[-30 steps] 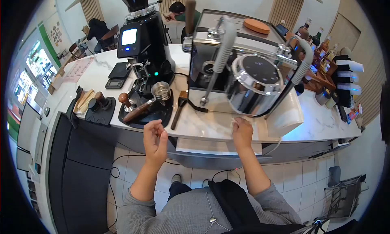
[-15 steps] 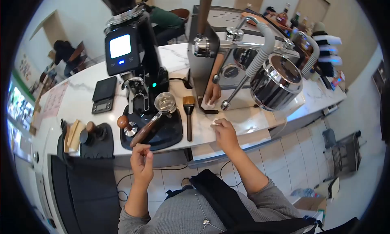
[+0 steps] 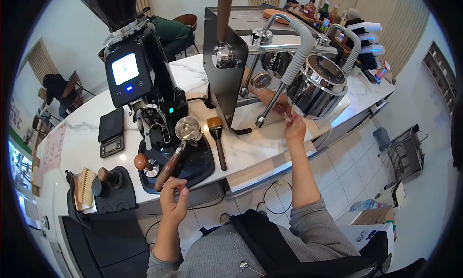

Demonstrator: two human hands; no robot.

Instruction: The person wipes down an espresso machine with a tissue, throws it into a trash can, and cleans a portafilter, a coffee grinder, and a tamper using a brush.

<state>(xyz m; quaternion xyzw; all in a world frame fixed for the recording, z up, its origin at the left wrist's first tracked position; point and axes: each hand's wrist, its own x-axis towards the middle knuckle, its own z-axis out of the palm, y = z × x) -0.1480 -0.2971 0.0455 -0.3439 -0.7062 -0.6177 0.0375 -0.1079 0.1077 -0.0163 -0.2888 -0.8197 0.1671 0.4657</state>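
Note:
My right hand (image 3: 295, 131) reaches below the espresso machine's chrome group head (image 3: 316, 92), fingertips pinched on a small white cloth (image 3: 288, 119) that is mostly hidden. Behind it, what looks like the hand's reflection shows in the shiny machine panel. My left hand (image 3: 173, 198) hangs at the counter's front edge, fingers loosely curled and thumb apart, holding nothing. Just beyond it is the wooden handle of a portafilter (image 3: 188, 129), which lies with its basket up on the black mat (image 3: 202, 162). Whether the fingers touch the handle I cannot tell.
A coffee grinder (image 3: 128, 70) with a lit screen stands at left. Around it are a brush (image 3: 217, 138), a wooden-knobbed tamper (image 3: 144, 163), a black scale (image 3: 112, 131) and a bristle brush (image 3: 88, 186). A steam wand (image 3: 275, 107) slants in front of the machine. People sit farther back.
My right hand has moved right and forward, in under the group head. The left hand has stayed near the portafilter handle, slightly lower. The view has shifted.

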